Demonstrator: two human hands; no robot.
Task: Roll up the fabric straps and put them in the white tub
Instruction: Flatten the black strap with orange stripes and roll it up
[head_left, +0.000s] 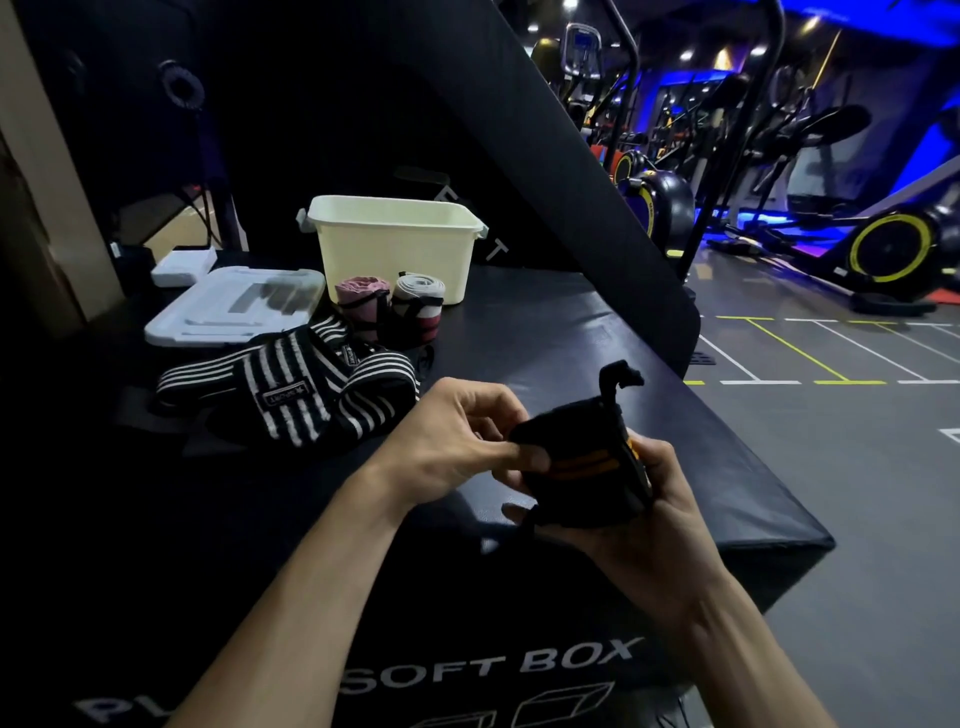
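Note:
Both hands hold a black fabric strap with orange stripes, mostly rolled, above the near edge of the black soft box. My left hand pinches its left side; my right hand cups it from below and the right. A black loop end sticks up from the roll. The white tub stands open at the back of the box top. In front of it stand a rolled pink strap and a rolled grey-and-red strap. Unrolled black-and-white striped straps lie to the left.
A clear plastic lid lies left of the tub, with a small white box behind it. A tall black pad leans behind the tub. Gym machines stand on the floor to the right, past the box's edge.

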